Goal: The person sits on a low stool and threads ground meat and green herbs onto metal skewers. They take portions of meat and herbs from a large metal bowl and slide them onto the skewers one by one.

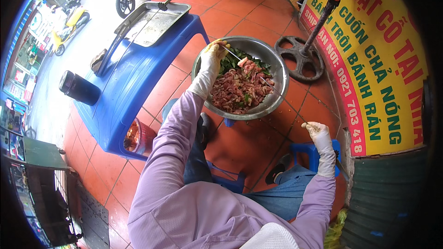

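A steel basin in front of me holds sliced raw meat and dark green leaves along its far side. A thin metal skewer runs slantwise above it, with a clump of meat threaded near its upper end. My left hand, in a white glove stained yellow at the fingers, grips that upper end over the basin's left rim. Lower right, outside the basin, my right hand, also in a white glove, pinches the skewer's other end.
On the left, a blue plastic table bears a metal tray, tongs and a black bottle. Beneath it stands a red basket. A blue stool, a fan's wheel-shaped base and a printed sign are on the right.
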`<state>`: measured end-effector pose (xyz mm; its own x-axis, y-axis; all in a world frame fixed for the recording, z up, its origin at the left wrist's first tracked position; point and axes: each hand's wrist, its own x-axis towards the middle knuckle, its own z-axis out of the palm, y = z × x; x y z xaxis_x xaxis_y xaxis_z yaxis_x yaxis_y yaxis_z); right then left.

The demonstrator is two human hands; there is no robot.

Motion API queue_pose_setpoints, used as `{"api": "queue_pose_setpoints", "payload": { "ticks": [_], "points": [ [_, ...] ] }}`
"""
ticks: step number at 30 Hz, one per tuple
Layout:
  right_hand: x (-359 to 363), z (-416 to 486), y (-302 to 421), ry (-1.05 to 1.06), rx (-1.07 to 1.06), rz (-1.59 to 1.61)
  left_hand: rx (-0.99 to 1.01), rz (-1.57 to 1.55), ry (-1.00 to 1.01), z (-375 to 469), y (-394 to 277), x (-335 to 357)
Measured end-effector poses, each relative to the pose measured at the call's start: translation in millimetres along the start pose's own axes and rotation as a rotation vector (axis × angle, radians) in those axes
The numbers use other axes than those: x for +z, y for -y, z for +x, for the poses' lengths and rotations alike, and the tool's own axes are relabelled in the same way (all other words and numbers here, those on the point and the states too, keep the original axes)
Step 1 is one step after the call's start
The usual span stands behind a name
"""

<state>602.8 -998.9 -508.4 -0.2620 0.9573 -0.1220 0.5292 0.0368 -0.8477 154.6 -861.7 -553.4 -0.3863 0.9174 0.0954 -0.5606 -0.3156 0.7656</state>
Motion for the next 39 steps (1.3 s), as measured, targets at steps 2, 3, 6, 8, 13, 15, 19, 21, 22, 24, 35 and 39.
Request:
{"api": "queue_pose_setpoints", "payload": {
  "ticks": [2, 3, 6, 8, 13, 15, 19, 21, 22, 24, 35, 39],
  "points": [
    [-1, 1, -2, 0.002, 0.004, 0.000, -0.001, -0.033, 0.016, 1, -1, 1],
    [-2, 1, -2, 0.003, -0.001, 0.000, -0.011, -0.083, 0.029, 1, -3, -2],
    [-2, 0, -3, -0.007, -0.026, -0.016, 0.000, -0.109, 0.026, 2, 1, 0],
    [-3, 0, -5, -0.011, -0.026, -0.041, -0.082, -0.162, -0.037, -1, 6, 9],
    [4, 11, -8, 0.021, -0.035, -0.040, -0.229, -0.371, 0.172, 9, 8, -6],
    [8, 11, -3, 0.002, -0.040, -0.041, -0.216, -0.362, 0.322, 6, 21, 3],
    [14, 18, -10, -0.043, -0.052, -0.016, -0.520, -0.237, 0.219, -18, 38, 20],
    [8, 21, -8, -0.055, -0.025, -0.089, -0.463, -0.070, 0.378, 6, 24, 4],
    [5, 22, -6, -0.059, -0.016, -0.125, -0.533, -0.107, 0.374, 24, 17, -11],
    [1, 21, -3, -0.068, -0.001, -0.071, -0.385, 0.454, 0.112, 39, 21, -39],
    [-2, 22, -7, -0.050, 0.037, -0.013, -0.175, 2.056, 0.282, 7, 69, -83],
    [2, 27, -5, -0.030, 0.007, 0.006, -0.209, 2.049, 0.227, 20, 75, -115]
  ]
}}
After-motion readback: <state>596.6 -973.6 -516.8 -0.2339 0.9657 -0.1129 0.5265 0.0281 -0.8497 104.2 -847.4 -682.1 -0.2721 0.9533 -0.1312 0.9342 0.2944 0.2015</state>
